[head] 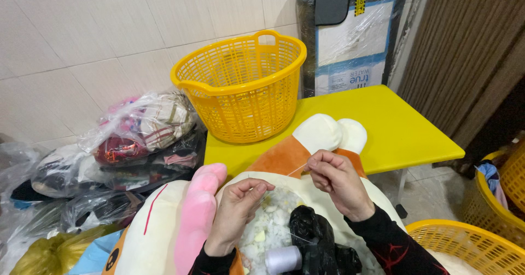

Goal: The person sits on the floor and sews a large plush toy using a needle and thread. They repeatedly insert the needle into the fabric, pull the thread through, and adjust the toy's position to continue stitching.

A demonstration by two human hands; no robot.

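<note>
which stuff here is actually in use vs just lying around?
In use:
- plush toy, open seam showing stuffing
- thread stretched between left hand and right hand
- thread spool

Lying about:
- yellow basket on yellow table
- bagged clothes
- black bag
- wrapped board
- other baskets

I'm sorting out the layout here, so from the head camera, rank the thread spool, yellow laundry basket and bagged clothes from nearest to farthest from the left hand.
1. White thread spool, just below-right of the left hand.
2. Bagged clothes, up-left on the floor.
3. Yellow laundry basket, on the table behind.
</note>
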